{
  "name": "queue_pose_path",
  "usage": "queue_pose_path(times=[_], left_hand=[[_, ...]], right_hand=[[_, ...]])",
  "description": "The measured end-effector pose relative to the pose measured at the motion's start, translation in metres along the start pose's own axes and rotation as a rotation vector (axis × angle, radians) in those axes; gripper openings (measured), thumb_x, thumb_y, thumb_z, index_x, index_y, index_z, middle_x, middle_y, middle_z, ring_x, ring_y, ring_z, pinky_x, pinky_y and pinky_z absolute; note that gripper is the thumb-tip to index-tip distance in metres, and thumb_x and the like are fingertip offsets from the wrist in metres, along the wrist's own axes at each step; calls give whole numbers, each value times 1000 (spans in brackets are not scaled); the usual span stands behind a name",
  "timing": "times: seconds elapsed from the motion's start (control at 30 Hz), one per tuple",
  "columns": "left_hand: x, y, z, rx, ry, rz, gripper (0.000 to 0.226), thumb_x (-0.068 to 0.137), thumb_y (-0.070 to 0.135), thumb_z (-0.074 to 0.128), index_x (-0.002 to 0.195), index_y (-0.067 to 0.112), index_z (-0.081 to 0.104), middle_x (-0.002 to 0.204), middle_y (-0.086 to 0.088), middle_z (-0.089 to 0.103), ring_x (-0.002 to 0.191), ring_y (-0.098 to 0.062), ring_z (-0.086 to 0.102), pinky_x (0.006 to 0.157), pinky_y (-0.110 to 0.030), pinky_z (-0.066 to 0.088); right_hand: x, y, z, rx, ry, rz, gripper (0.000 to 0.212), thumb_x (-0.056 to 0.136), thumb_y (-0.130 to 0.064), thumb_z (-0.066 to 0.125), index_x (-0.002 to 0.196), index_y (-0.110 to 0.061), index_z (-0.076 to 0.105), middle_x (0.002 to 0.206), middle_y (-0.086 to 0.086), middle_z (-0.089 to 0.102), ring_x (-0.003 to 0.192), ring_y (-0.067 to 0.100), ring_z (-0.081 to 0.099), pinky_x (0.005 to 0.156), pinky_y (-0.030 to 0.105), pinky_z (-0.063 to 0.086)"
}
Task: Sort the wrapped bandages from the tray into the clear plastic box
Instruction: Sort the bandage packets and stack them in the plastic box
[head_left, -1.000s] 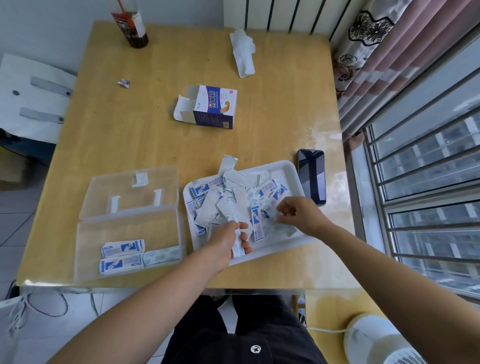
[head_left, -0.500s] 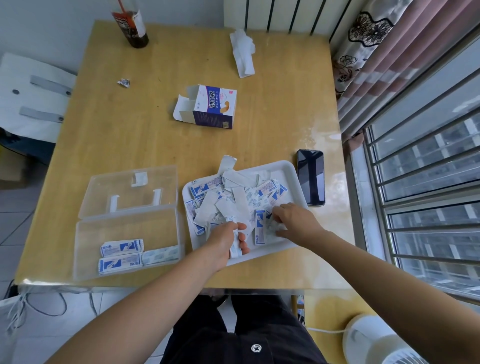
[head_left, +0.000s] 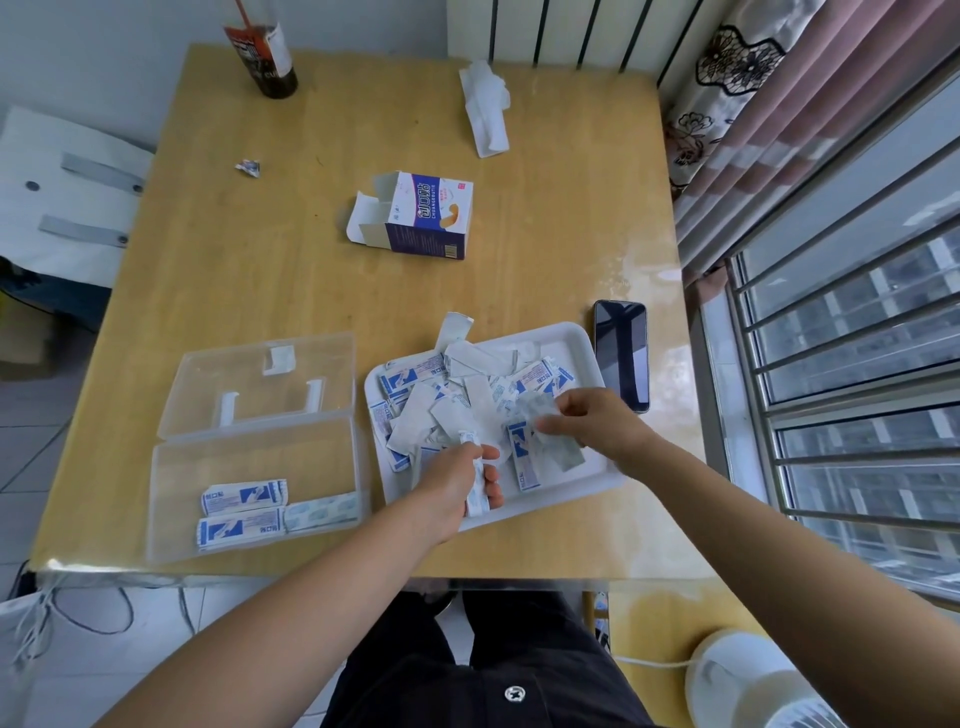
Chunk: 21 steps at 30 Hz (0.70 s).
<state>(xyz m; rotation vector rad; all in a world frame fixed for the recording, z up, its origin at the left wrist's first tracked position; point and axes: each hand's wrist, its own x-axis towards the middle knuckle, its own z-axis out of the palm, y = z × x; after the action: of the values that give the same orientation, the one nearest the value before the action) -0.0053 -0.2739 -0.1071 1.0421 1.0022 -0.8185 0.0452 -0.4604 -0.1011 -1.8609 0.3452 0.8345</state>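
Left hand (head_left: 454, 480) sat over the near edge of the white tray (head_left: 571, 486), fingers curled round a thin stack of wrapped bandages (head_left: 474, 486) held on edge. Count in the stack not readable.

Right hand (head_left: 597, 421) was over the tray's right half, thumb and fingertips pinching 1 pale wrapper (head_left: 535, 410) lifted off the pile. It was blurred, print not legible.

Between and beyond both hands, a loose pile of wrapped bandages (head_left: 415, 423) lay in the tray, mixed blue-print and plain white faces. 1 strip (head_left: 453, 328) hung over the far rim.

Clear plastic box (head_left: 249, 452) lay left of the left hand, just beside the tray, hinged lid (head_left: 311, 364) flipped open on the far side. Inside, by the near wall: 2 blue-print bandages (head_left: 241, 527), plus 1 paler bandage (head_left: 322, 512) to their right.

Black phone (head_left: 622, 356) lay beyond the right hand, just beside the tray's right rim, screen dark.

Well beyond both hands sat an opened bandage carton (head_left: 431, 215), flaps out. Further out: white tissue (head_left: 485, 106), dark bottle (head_left: 262, 57), crumpled scrap (head_left: 248, 167).

White fan (head_left: 748, 680) stood on the floor below the right forearm.
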Motion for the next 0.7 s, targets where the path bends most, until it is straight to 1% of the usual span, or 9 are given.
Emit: queue_pose_path(times=[0.1,0.17,0.23,0.27,0.33,0.43,0.57,0.63,0.7], left_hand=[[-8,4,11,-38,-44,49,28,98,19,34,81,8,54,66,-9,47,56,-19,41,54,-29,31],[-7,4,14,-46,-85,71,34,97,38,41,91,13,62,80,-9,64,70,-21,57,59,-27,38],[0,-1,13,20,-105,104,41,90,50,52,109,16,64,105,-8,70,100,-21,64,86,-34,49],[4,-4,11,96,-102,148,42,90,47,55,114,14,63,110,-8,70,109,-20,62,99,-37,44],[7,-8,7,217,-37,217,35,94,37,54,117,12,60,112,-3,68,115,-18,58,100,-35,39],[5,-2,0,215,141,234,21,101,32,41,111,19,54,104,3,60,96,-15,55,79,-30,39],[8,6,-13,4,108,248,30,104,20,33,97,11,60,75,-6,63,64,-20,63,58,-27,44],[9,6,-18,29,74,225,30,103,17,30,96,9,57,58,-1,50,47,-19,56,62,-33,45],[10,6,-20,31,60,212,28,102,14,30,97,7,56,53,-1,40,41,-18,46,71,-41,50]], right_hand=[[-3,-2,23,167,-118,107,24,73,-17,83,78,-12,60,85,11,62,80,23,58,81,44,50],[-7,-4,40,168,-86,110,27,72,-17,84,77,-12,57,76,8,59,69,18,55,67,33,49],[-10,-7,52,160,-34,60,28,73,-9,82,76,-10,54,64,4,53,54,14,47,50,20,42],[-12,-9,56,168,-32,27,26,74,-2,79,77,-8,54,62,4,53,52,14,47,46,19,41],[-15,-13,60,173,-99,-15,21,75,10,72,83,-4,58,65,6,57,53,14,52,48,20,45],[-14,-19,58,116,-172,-64,21,78,8,66,95,-5,66,77,4,65,59,11,56,52,20,45],[15,-17,46,-115,227,-108,14,88,-13,60,102,-15,61,87,-1,61,63,9,55,56,23,45],[31,-18,45,-256,253,-88,25,88,-18,60,112,-21,54,94,1,57,69,14,55,53,24,42],[43,-18,49,-427,199,-93,32,86,-22,63,116,-18,55,105,6,53,77,20,57,61,30,48]])
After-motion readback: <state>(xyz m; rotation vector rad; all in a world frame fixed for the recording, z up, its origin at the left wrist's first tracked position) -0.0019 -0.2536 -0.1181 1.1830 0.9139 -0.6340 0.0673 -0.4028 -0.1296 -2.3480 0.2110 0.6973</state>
